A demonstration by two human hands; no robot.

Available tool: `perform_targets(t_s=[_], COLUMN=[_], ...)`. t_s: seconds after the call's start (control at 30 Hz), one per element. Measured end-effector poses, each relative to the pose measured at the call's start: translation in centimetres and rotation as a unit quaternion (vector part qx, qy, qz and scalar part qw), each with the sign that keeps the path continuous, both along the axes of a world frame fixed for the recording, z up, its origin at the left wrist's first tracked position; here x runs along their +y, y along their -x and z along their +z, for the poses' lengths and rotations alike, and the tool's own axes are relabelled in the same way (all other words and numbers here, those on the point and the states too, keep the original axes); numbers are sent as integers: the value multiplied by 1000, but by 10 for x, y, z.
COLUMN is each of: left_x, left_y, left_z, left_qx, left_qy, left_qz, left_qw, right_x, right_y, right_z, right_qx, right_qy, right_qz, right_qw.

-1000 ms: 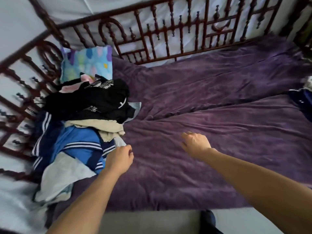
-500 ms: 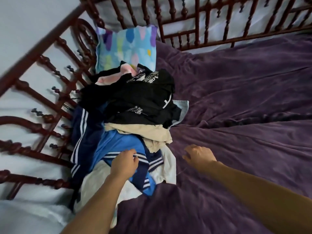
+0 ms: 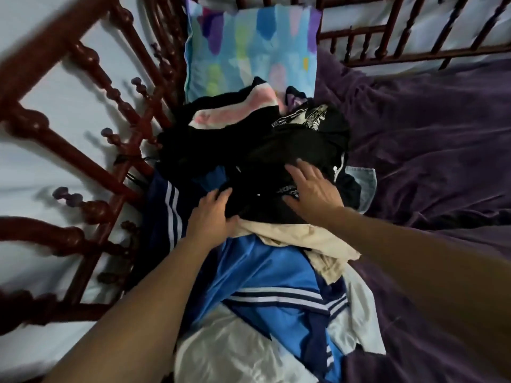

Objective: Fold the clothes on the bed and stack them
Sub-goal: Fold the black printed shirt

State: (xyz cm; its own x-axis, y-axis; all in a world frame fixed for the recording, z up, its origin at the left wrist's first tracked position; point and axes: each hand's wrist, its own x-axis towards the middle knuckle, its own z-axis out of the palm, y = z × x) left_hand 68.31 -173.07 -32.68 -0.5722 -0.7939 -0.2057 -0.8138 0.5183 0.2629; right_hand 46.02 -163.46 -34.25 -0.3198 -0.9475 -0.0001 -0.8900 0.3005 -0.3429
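Observation:
A heap of unfolded clothes lies at the left end of the bed. On top is a black garment (image 3: 293, 150) with white print. Under it lie a beige piece (image 3: 298, 239), a blue and white striped jacket (image 3: 262, 280) and navy trousers with white stripes (image 3: 166, 211). A pink and white piece (image 3: 235, 111) shows at the far side. My left hand (image 3: 213, 214) touches the black garment's near left edge, fingers fairly straight. My right hand (image 3: 312, 189) lies flat on the black garment with fingers spread.
A purple blanket (image 3: 428, 161) covers the bed to the right of the heap. A pastel patterned pillow (image 3: 249, 48) leans at the back. A dark red turned-wood bed frame (image 3: 83, 161) runs along the left and back sides, close to the heap.
Both hands moved forward from the near edge of the heap onto the black garment. The view swung left and closer to the clothes.

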Motion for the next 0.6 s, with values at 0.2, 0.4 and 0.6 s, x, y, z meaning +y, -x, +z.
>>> perform_targets(t_s=[0.2, 0.4, 0.6], left_x=[2, 24, 67], left_y=[-7, -17, 1], left_z=[-53, -48, -3], left_qx=[-16, 86, 195], left_qy=[-54, 32, 50], left_qz=[-27, -4, -16], left_qw=[998, 996, 979], right_x=[-77, 5, 155], right_y=[-10, -3, 50], right_z=[-15, -35, -33], right_qx=[59, -44, -106], right_qy=[-69, 19, 71], right_qz=[37, -92, -334], right_qw=[995, 995, 934])
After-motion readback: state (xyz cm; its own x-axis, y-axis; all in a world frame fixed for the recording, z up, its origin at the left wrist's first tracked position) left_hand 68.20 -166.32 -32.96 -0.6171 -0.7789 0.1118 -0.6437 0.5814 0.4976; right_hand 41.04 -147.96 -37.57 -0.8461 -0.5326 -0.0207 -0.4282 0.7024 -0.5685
